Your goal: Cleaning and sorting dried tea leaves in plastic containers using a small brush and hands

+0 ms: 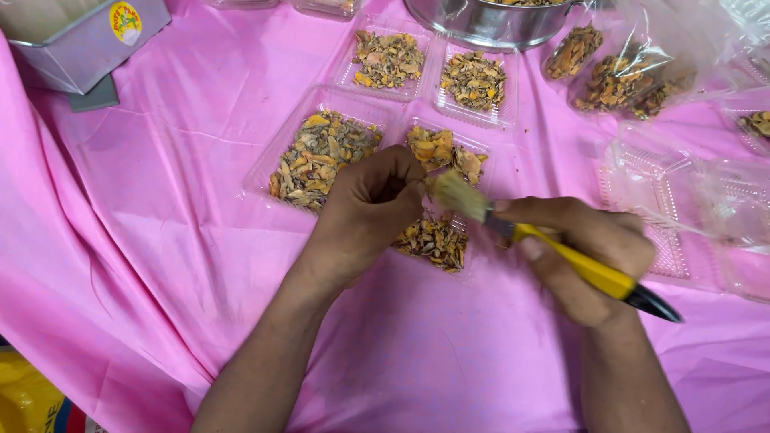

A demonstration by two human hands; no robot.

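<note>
brush: my right hand [589, 256] is wrapped around a paintbrush with a yellow handle, black tip and pale bristles [561, 255]; bristle end points at my left fist, just above the nearest tray.
left hand: my left hand [370, 210] is curled into a tight fist, bristles touching it at the thumb side. Can't tell what's inside, fingers hide it.
landmark: clear shallow plastic tray under my hands [437, 240], part filled with dried orange-brown chips.
tray left of landmark: bigger clear plastic tray [317, 156], heaped with the same chips, just beyond my left knuckles.
trays beyond landmark: two small clear trays side by side, left one [387, 60] and right one [475, 82], both holding chips.
bowl: round steel bowl [489, 22] beyond those two, at the top edge, chips showing in it.
bags: clear plastic bags of chips [622, 80] up and right of the landmark.
empties: stacked clear plastic trays with nothing in them [666, 200] right of the landmark, just past my right hand.
box: grey-lilac box with a round yellow sticker [84, 40], far up-left of the landmark.
surface: pink plastic sheet [160, 265] under everything.
</note>
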